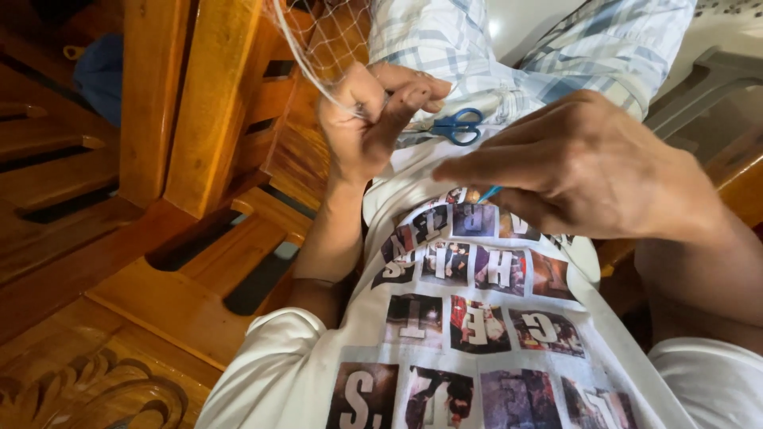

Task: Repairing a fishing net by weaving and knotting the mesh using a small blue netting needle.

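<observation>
Left hand (373, 111): fingers closed, pinching white netting (330, 40) rising above it. Right hand (580, 167): fingers curled on a small blue tool (489, 193). Blue-handled scissors (455, 125) lie between hands.

The left hand (373, 119) is raised in front of the chest, with the forearm going up from a bent elbow. Its fingers (405, 87) are curled together into a tight pinch, and the thumb presses against them. The right hand (580, 163) comes in from the right side, back of the hand up. Its index finger (477, 168) is stretched toward the left hand, and the other fingers are folded under. The two hands are near but apart.
</observation>
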